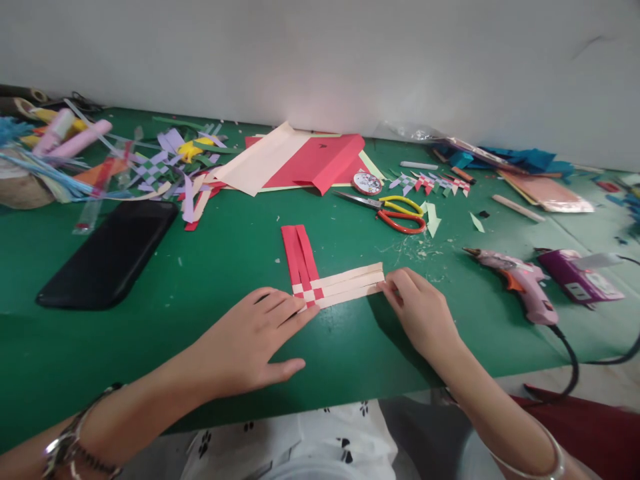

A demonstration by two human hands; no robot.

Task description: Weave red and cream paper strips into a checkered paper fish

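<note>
Red paper strips [299, 253] and cream paper strips [350, 284] cross in a small checkered weave [308, 295] on the green table. The red ones point away from me, and the cream ones run to the right. My left hand [250, 340] lies over the near left edge of the weave, fingers stretched out and thumb apart. At the right end of the cream strips, my right hand [420, 303] pinches their tips between thumb and fingers. Beyond the strips lie scissors [390, 208] with one yellow and one orange-red handle.
A black phone [107, 257] lies on the left. Red and cream paper sheets [300, 160] are at the back, beside woven paper scraps [430, 183]. A pink glue gun [517, 280] and a purple box [580, 275] with cords sit on the right. Craft supplies [75, 137] crowd the back left.
</note>
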